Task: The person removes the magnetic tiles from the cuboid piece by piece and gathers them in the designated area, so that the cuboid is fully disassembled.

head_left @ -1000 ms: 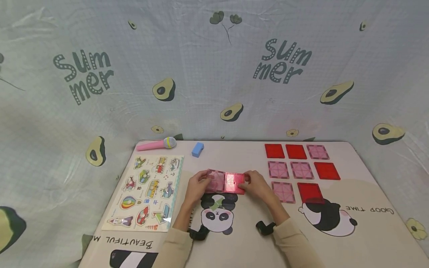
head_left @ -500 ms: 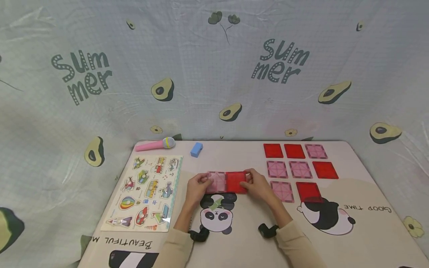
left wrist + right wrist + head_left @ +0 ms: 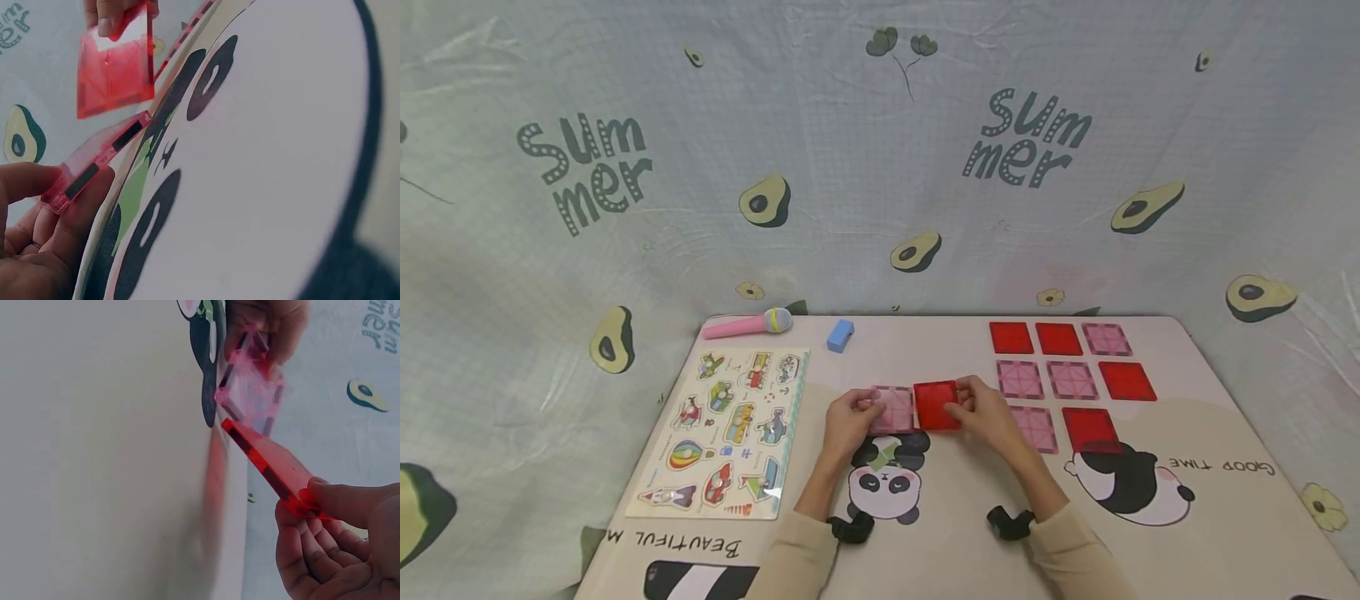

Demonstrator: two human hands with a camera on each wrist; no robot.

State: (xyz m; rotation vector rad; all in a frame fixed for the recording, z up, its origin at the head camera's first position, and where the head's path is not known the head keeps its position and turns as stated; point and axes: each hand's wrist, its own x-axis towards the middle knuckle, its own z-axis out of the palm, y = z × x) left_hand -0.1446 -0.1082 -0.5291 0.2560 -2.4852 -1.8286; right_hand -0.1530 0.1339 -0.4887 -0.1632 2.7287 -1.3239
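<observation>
My left hand (image 3: 847,421) pinches a see-through pink square magnetic tile (image 3: 892,409) by its left edge. In the left wrist view, the thumb lies on one face of the pink tile (image 3: 94,156) and fingers on the other. A red square magnetic tile (image 3: 935,406) is pinched at its right edge by my right hand (image 3: 988,417). The right wrist view shows the red tile (image 3: 272,464) edge-on, tilted and raised off the table. A narrow gap separates the two tiles above the printed panda (image 3: 886,487). Dark magnet strips show along their rims.
Several red and pink tiles lie in rows at the right, including a pink tile (image 3: 1034,429) near my right hand. A wooden picture puzzle board (image 3: 722,433) lies at left. Behind are a pink toy microphone (image 3: 748,323) and a blue block (image 3: 840,336).
The two tiles were edge to edge; now a slim gap lies between them and the red one sits slightly turned. Both hands have shifted a little to the right.
</observation>
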